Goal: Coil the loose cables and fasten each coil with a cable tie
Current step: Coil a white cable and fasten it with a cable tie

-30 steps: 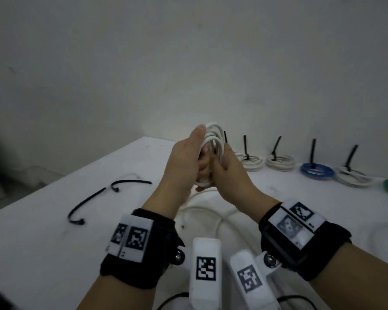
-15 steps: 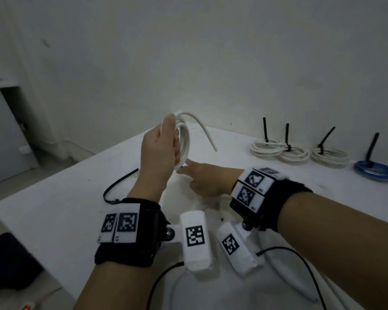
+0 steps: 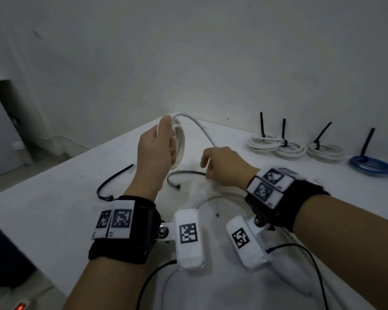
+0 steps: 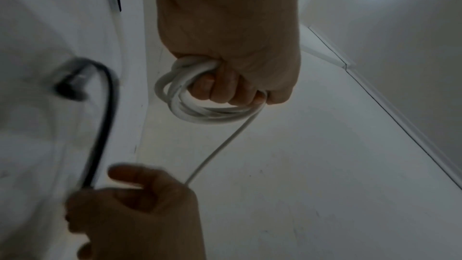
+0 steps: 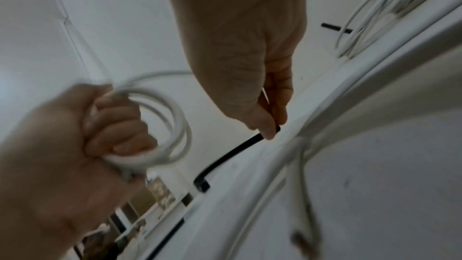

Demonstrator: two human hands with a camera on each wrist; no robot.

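My left hand (image 3: 159,144) is raised above the white table (image 3: 54,209) and grips a coil of white cable (image 3: 180,142). The fingers curl through the coil (image 4: 200,110). A loose tail (image 3: 202,128) arcs from the coil down behind my right hand (image 3: 220,166). That hand is low on the table and pinches one end of a black cable tie (image 3: 186,173) between thumb and finger. In the right wrist view the cable tie (image 5: 232,153) lies along the table, its head end bent up.
A second black cable tie (image 3: 112,182) lies left of my left wrist, near the table's left edge. Tied coils stand along the back right: three white coils (image 3: 289,151) and a blue coil (image 3: 370,165). More white cable (image 3: 211,198) loops on the table by my wrists.
My right hand left the coil, dropped to the table and took the end of the black tie. The left hand kept the coil raised. The head view swung left.
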